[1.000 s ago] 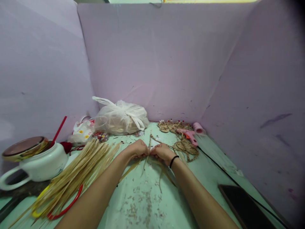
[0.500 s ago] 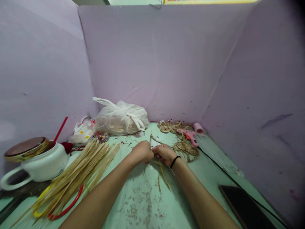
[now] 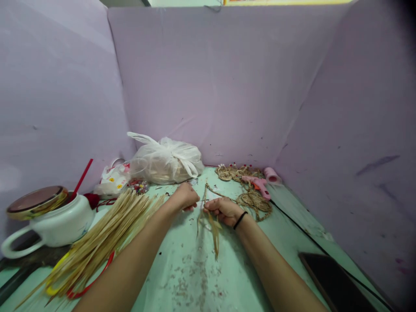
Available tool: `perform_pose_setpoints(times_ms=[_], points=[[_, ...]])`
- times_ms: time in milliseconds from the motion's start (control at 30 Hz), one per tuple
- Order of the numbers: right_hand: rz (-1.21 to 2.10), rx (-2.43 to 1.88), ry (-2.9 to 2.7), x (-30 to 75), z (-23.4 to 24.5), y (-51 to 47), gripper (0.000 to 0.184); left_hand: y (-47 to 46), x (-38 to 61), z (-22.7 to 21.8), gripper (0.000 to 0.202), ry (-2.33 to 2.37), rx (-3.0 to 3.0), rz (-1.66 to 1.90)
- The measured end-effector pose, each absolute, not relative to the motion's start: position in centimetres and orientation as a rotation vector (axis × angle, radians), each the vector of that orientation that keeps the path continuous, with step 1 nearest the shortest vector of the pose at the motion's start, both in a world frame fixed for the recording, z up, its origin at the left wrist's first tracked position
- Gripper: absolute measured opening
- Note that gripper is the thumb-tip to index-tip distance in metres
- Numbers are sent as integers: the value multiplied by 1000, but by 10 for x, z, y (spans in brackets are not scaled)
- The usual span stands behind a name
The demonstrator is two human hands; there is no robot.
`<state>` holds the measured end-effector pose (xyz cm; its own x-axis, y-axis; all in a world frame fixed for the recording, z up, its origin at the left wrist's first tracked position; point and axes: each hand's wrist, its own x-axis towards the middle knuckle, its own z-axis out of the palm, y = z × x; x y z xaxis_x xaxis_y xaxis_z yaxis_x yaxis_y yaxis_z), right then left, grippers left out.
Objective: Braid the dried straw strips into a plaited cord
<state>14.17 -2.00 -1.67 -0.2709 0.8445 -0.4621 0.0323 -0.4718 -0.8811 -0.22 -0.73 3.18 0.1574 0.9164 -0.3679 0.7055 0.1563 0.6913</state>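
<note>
My left hand (image 3: 186, 197) is closed in a pinch, with a thin straw strand (image 3: 201, 200) stretched from it towards the other hand. My right hand (image 3: 224, 211), a black band at its wrist, pinches the end of a braided straw cord (image 3: 218, 192). Loose straw strips (image 3: 215, 238) dangle below those fingers over the pale green table. From the pinch the cord rises to a bend, then runs right to a coil of braid (image 3: 255, 203). The fingertips of both hands are partly hidden.
A bundle of dry straw strips (image 3: 107, 234) lies at left beside a white enamel pot (image 3: 63, 225). Behind stands a tied plastic bag (image 3: 167, 160). A pink glue gun (image 3: 256, 182), its black cable, a pink spool (image 3: 272, 175) and a dark phone-like slab (image 3: 334, 281) are at right.
My left hand has moved left and slightly away, drawing the strand out between the hands. My right hand has shifted little; the hanging strips have swung left.
</note>
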Motion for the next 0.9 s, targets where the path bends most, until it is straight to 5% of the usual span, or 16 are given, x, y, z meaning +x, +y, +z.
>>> perform_pose_setpoints(times_ms=[167,500,633,767,900], points=[[1863,-1327,-1088,143,-17,-19,9,-8,5,15,10,1232,1286,227],[1672,-1505,-1202,140,-14,-24,11,0,-16,18,3,1419,1688,87],[1665,-1483,-1188,141,-13,-25,10,-1,-11,20,22,1423,1525,213],[1717,-1424,-1189,143,-14,-25,9,-6,3,14,6,1283,1309,232],[1660,-1443,-1272,143,-15,-24,4,-7,7,9,14,1354,1334,208]])
